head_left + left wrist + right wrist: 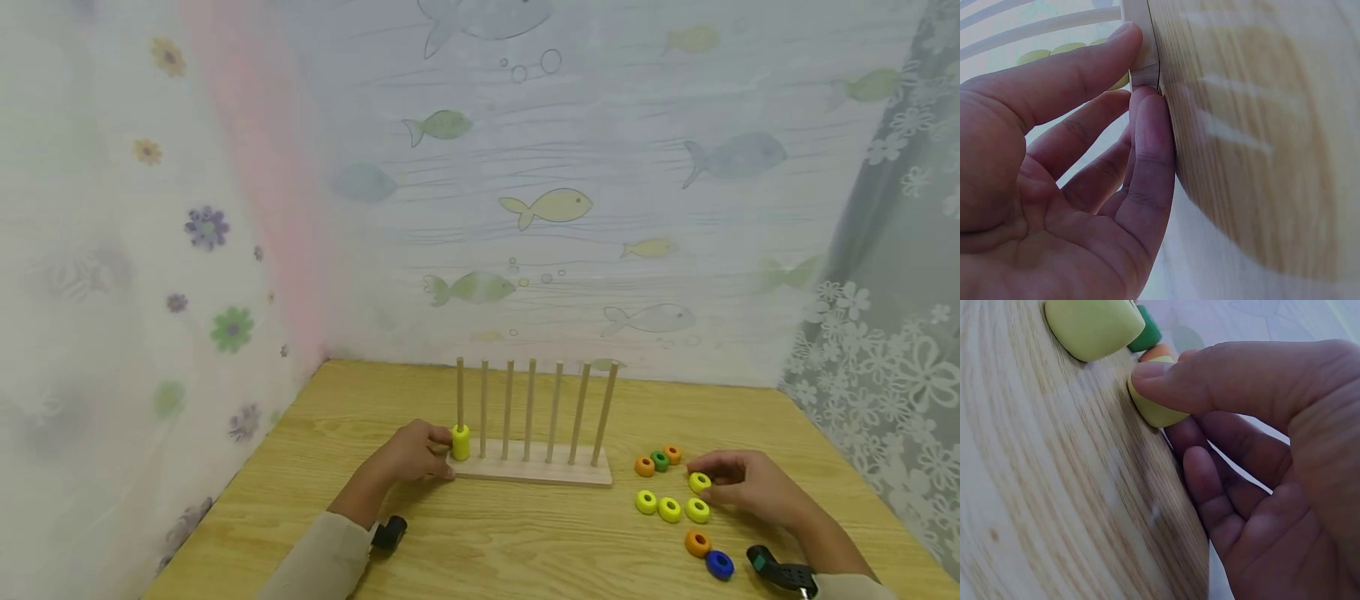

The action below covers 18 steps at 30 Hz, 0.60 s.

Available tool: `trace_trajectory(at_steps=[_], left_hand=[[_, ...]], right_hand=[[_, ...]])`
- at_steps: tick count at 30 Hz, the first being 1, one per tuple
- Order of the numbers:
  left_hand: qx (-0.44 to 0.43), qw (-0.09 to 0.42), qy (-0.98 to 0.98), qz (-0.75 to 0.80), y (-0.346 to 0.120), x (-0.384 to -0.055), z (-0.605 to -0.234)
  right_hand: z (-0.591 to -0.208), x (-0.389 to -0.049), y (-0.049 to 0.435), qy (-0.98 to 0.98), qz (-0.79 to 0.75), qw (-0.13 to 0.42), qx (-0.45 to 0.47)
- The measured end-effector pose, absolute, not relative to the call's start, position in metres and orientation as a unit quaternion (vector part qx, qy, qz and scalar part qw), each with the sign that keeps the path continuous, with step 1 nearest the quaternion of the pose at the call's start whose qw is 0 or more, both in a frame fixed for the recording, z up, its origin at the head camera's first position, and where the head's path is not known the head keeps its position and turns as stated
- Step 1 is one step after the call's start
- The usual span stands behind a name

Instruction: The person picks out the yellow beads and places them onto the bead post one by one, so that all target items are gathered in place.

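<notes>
A wooden peg stand (pixel 532 475) with several upright dowels stands on the table. Yellow beads (pixel 461 443) are stacked on its leftmost peg. My left hand (pixel 415 452) holds the left end of the base, thumb on one face and fingertips against the end in the left wrist view. To the right, my right hand (pixel 750 486) pinches a yellow bead (pixel 1159 406) between thumb and fingers, low at the tabletop. Beside that hand lie three loose yellow beads (pixel 670 509). Part of the held bead is hidden by the thumb in the right wrist view.
Behind the yellow beads, a green bead (pixel 659 461) lies between two orange beads (pixel 644 467). Nearer the front are another orange bead (pixel 698 543) and a blue bead (pixel 720 565). Fish-patterned fabric (pixel 555 250) hangs along the table's back edge, with flowered curtains at both sides.
</notes>
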<state>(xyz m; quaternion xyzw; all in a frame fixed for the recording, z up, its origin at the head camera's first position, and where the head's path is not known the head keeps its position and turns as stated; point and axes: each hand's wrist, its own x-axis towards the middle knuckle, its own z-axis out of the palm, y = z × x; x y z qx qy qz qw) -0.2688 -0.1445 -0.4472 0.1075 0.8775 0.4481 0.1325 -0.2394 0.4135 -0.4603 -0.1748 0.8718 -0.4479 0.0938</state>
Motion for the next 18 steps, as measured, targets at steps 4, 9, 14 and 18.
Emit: trace_trajectory(at_steps=[4,9,14,18], left_hand=[[0.106,0.132,0.877,0.45,-0.1437,-0.2695,-0.4479],[0.106,0.129,0.878,0.448,-0.1436,-0.2707,-0.4498],[0.105,0.127,0.879,0.448,-0.1437,-0.2711,-0.45],[0.106,0.127,0.88,0.445,-0.1441,-0.2711,-0.4493]], right_hand=[[-0.4609,-0.2403,0.4129,0.875,-0.446,0.087,-0.169],[-0.4597,-0.2397,0.4116,0.88,-0.44,0.08,-0.163],[-0.4581,-0.2392,0.4096,0.886,-0.432,0.074,-0.154],[-0.4564,-0.2389,0.4076,0.894,-0.42,0.065,-0.145]])
